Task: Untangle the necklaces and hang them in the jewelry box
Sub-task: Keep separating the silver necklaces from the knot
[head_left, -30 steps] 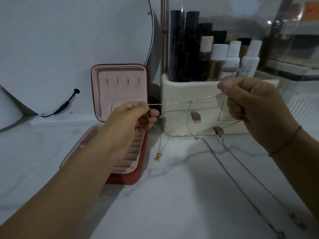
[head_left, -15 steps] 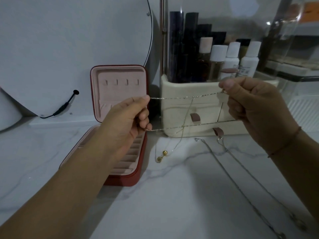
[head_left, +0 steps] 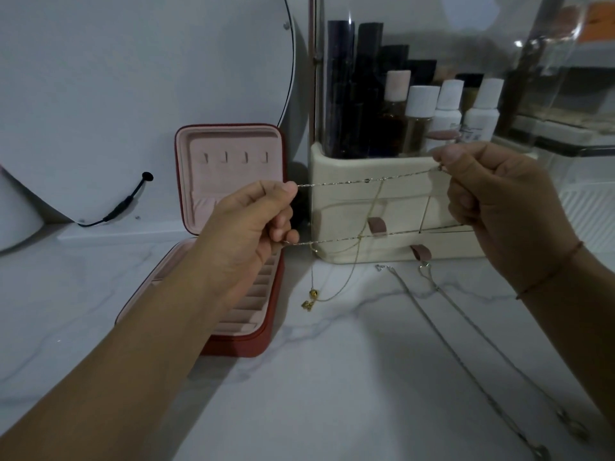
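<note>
Head view, big to small:
- White marble countertop [head_left: 332,377]. Round mirror [head_left: 133,78] upper left, cream cosmetic organizer [head_left: 336,168] upper centre.
- Red jewelry box [head_left: 229,181] left of centre, open, lid upright. The row of hooks [head_left: 234,158] in the lid is bare.
- Left hand [head_left: 246,227] and right hand [head_left: 499,207] are raised. Each pinches the gold chain [head_left: 366,180] at thumb and forefinger, with curled lower fingers holding a second strand.
- Both strands run taut left-right across frame centre, one above the other.
- Thin pendant necklace [head_left: 349,277] crosses both strands mid-span. Its pendant [head_left: 309,299] hangs below, left of centre.
- Silver necklaces [head_left: 459,361] lie loose at lower right.

Key relation: the snag is between the hands, and the hooks are up-left behind the left hand, so the left hand is nearer for hanging. My read: separate first, nothing hung yet.
</note>
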Demonstrator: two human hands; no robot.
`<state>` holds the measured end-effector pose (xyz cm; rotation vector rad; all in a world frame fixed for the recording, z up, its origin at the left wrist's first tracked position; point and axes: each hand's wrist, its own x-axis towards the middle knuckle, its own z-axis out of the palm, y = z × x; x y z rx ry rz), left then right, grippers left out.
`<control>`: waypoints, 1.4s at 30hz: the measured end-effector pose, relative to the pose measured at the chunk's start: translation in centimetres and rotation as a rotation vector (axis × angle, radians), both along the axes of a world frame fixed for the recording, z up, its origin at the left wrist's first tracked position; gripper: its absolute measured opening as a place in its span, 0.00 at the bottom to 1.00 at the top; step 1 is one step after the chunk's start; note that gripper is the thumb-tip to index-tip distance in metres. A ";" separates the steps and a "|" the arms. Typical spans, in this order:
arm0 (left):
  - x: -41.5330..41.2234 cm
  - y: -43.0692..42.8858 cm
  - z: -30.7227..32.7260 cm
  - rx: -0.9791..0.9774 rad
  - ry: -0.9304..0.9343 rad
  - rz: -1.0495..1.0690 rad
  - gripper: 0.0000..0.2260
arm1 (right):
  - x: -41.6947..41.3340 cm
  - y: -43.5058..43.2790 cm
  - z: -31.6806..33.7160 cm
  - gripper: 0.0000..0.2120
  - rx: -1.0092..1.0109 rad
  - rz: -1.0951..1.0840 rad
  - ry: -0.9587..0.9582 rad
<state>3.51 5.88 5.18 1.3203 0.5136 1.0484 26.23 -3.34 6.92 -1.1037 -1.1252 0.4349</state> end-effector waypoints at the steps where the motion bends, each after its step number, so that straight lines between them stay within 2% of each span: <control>1: 0.0 0.0 0.0 0.007 0.005 0.002 0.05 | 0.0 0.0 0.0 0.24 0.002 0.000 0.003; 4: -0.2 0.0 0.1 0.035 0.033 0.035 0.03 | 0.0 0.1 0.0 0.28 0.007 -0.009 0.012; 6: -0.2 0.0 0.1 0.068 0.055 0.055 0.05 | 0.1 0.2 0.0 0.28 0.007 -0.010 0.015; 11: -0.4 -0.1 0.2 0.244 0.198 0.043 0.11 | 0.4 0.3 -0.1 0.13 -0.004 -0.021 0.031; 14: -0.4 -0.7 0.2 0.436 0.316 0.103 0.11 | 0.4 0.3 -0.1 0.10 -0.006 -0.016 0.033; 18: -0.1 -1.0 -0.1 0.755 0.500 0.209 0.14 | 0.3 0.2 -0.1 0.11 0.000 -0.019 0.020; 22: -0.1 -0.9 -0.7 0.883 0.592 0.174 0.12 | 0.2 0.3 0.0 0.22 0.007 -0.013 0.024; 29: 0.2 -0.4 -1.4 0.945 0.795 0.220 0.10 | -0.2 0.1 -0.1 0.21 -0.003 -0.004 0.024; 32: 0.2 -0.6 -1.5 0.930 0.865 0.179 0.09 | -0.4 0.2 -0.2 0.17 0.004 -0.002 0.014; 37: 0.4 -0.7 -1.7 0.882 0.963 0.189 0.15 | -0.4 0.4 -0.5 0.09 -0.021 -0.033 -0.016; 42: 0.7 -0.5 -2.6 0.929 1.216 0.167 0.15 | -0.6 0.9 -1.1 0.08 -0.054 -0.047 -0.051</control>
